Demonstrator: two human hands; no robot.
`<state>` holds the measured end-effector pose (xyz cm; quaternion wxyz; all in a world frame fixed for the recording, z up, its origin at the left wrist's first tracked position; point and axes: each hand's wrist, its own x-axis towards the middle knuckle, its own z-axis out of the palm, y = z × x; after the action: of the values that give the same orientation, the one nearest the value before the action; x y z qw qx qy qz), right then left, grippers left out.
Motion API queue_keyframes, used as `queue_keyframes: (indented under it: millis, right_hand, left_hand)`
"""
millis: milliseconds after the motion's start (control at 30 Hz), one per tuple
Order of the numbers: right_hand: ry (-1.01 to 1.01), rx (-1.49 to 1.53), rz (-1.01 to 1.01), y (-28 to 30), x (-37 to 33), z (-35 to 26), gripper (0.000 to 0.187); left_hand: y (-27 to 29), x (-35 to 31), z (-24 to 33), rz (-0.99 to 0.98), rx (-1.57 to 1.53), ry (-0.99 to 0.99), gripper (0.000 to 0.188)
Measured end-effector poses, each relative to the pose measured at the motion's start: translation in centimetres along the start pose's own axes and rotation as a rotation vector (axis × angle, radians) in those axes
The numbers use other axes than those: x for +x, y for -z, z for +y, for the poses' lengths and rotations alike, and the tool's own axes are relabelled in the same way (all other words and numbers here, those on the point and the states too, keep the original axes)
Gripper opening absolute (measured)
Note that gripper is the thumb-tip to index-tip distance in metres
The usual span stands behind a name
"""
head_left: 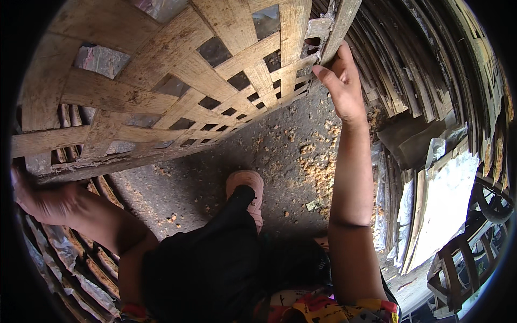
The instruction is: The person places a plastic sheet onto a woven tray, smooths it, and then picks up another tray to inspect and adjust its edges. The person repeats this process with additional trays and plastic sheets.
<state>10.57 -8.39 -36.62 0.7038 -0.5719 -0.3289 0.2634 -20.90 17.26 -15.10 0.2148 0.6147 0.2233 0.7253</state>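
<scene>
Your right hand (346, 89) grips the side edge of a woven lattice panel (161, 47), thumb against the frame and the other fingers curled round the outer side. That forearm runs nearly straight up from your lap, the wrist bent slightly toward the panel. The panel spreads leftward from those fingers to your left hand (49, 203), which is at its lower corner, wrist turned outward and elbow bent; its fingertips are lost at the dark rim, so you cannot tell whether they grip. Stacked slatted panels (398, 48) stand just right of your right fingers, and more strips (89, 253) lie below your left hand. Between and below both hands, your pink shoe (246, 185) bears dark marks too small to read.
</scene>
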Motion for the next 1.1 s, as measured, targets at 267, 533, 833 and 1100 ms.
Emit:
queue_keyframes:
  millis: [267,533,833,1100]
  right_hand:
    - [0.173,-0.212,0.132,-0.4,0.1,1.1,0.065]
    - [0.356,-0.645,0.294,-1.1,-0.4,1.7,0.061]
    - [0.357,-0.634,0.375,-1.0,-0.9,1.7,0.047]
    - [0.094,0.048,0.26,-1.9,-0.6,-1.3,0.046]
  left_hand:
    - [1.7,0.8,0.0,-0.07,0.057,0.008,0.039]
    - [1.5,-0.5,1.9,-0.017,-0.065,0.235,0.042]
    - [1.8,0.2,1.8,0.02,0.003,0.002,0.04]
    - [2.1,0.2,2.4,0.022,-0.186,0.117,0.029]
